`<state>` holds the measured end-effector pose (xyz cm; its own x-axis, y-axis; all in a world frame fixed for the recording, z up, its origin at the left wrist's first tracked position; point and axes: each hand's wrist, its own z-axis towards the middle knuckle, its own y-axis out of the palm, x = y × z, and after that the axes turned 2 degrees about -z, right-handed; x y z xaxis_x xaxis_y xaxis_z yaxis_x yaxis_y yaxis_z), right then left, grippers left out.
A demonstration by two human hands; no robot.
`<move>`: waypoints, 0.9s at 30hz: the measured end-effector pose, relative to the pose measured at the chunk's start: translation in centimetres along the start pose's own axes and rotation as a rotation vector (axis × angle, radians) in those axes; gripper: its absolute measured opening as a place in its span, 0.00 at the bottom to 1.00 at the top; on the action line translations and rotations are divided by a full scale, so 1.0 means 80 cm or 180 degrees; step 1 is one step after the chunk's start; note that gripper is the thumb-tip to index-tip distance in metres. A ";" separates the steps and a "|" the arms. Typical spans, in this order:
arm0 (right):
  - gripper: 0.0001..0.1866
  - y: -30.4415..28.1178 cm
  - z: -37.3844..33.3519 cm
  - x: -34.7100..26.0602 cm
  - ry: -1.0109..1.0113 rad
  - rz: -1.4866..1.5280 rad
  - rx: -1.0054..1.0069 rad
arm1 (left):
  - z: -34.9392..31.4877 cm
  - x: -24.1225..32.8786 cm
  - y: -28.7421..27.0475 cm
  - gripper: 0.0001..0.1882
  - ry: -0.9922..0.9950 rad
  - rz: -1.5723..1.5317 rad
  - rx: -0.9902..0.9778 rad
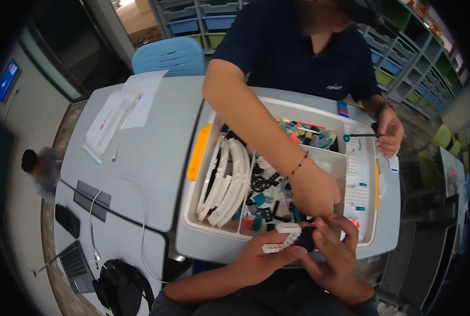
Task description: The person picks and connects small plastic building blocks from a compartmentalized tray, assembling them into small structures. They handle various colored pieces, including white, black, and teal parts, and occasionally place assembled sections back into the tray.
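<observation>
Close to my body, my left hand (261, 259) grips a white studded building piece (288, 228) with a black part (305, 238) next to it. My right hand (334, 252) has its fingers bent around the other side of that black part. Whether the two parts are joined is hidden by my fingers. Just beyond, a white storage bin (333, 163) holds loose building bricks (261, 199) and curved white pieces (236, 181). A co-worker's hand (316, 190) reaches over the bin, almost touching my right fingertips.
The co-worker's other hand (390, 131) holds a black rod (364, 135) with a teal end. White papers (111, 118) lie on the left table (164, 158), where a white cable loops. A black bag (122, 287) and a laptop (77, 266) are at the lower left. Behind stands a blue chair (169, 57).
</observation>
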<state>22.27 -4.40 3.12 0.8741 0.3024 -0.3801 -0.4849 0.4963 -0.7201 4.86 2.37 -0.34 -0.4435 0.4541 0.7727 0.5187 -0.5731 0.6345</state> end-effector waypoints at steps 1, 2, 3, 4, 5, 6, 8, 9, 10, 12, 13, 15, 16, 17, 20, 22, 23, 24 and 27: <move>0.27 0.002 0.006 0.004 -0.0074 -0.0111 -0.0019 | 0.000 0.001 -0.001 0.21 -0.0257 -0.0064 0.0086; 0.28 0.003 0.007 0.007 -0.0093 -0.0092 0.0049 | -0.003 0.005 -0.001 0.20 -0.0561 -0.0104 0.0181; 0.29 0.003 0.011 0.005 -0.0133 -0.0055 0.0113 | -0.008 0.008 0.000 0.19 -0.0849 -0.0125 0.0297; 0.29 0.000 0.016 0.003 -0.0125 -0.0084 0.0096 | -0.012 0.003 0.004 0.19 -0.0928 0.0072 0.0497; 0.29 0.001 0.018 0.005 -0.0150 -0.0091 0.0077 | -0.008 0.004 0.009 0.20 -0.0912 0.0073 0.0528; 0.29 0.001 0.019 0.008 -0.0179 -0.0095 0.0055 | -0.006 0.008 0.015 0.20 -0.0892 0.0072 0.0564; 0.27 0.001 0.011 0.014 -0.0259 -0.0120 0.0096 | -0.007 0.010 0.015 0.21 -0.0978 0.0082 0.0449; 0.27 -0.001 0.006 0.015 -0.0269 -0.0136 0.0106 | -0.007 0.010 0.018 0.21 -0.0982 0.0015 0.0371; 0.26 -0.005 0.002 0.016 -0.0285 -0.0150 0.0114 | -0.007 0.010 0.022 0.21 -0.0983 -0.0054 0.0297; 0.27 -0.009 -0.008 0.018 -0.0318 -0.0204 0.0106 | -0.006 0.015 0.039 0.22 -0.0982 -0.0220 0.0231; 0.27 -0.013 -0.012 0.019 -0.0305 -0.0227 0.0069 | -0.005 0.013 0.042 0.24 -0.1034 -0.0179 0.0190; 0.27 -0.019 -0.017 0.022 -0.0295 -0.0250 0.0000 | -0.005 0.010 0.047 0.27 -0.1126 -0.0087 0.0129; 0.27 -0.023 -0.019 0.023 -0.0284 -0.0266 -0.0010 | -0.005 0.006 0.050 0.26 -0.1078 -0.0123 0.0112; 0.27 -0.027 -0.021 0.023 -0.0265 -0.0282 -0.0024 | -0.005 0.002 0.053 0.25 -0.1038 -0.0162 0.0094; 0.28 -0.031 -0.028 0.030 -0.0180 -0.0049 -0.0014 | -0.003 -0.007 0.059 0.25 -0.1046 -0.0076 0.0114; 0.29 -0.035 -0.031 0.036 -0.0094 0.0266 -0.0043 | -0.002 -0.012 0.062 0.25 -0.0982 0.0056 0.0132; 0.29 -0.039 -0.030 0.040 -0.0047 0.0453 -0.0079 | 0.000 -0.014 0.063 0.25 -0.0888 0.0129 0.0125; 0.29 -0.042 -0.029 0.044 -0.0001 0.0640 -0.0115 | 0.002 -0.015 0.064 0.25 -0.0794 0.0202 0.0118; 0.25 -0.077 -0.034 0.061 0.0359 0.0867 -0.0011 | 0.008 -0.005 0.059 0.23 -0.0416 0.0174 -0.0096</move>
<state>29.57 -8.18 4.15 0.7095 0.3317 -0.6217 -0.7023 0.4065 -0.5845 7.98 -0.12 2.35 -0.3152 0.5056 0.8031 0.5164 -0.6186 0.5922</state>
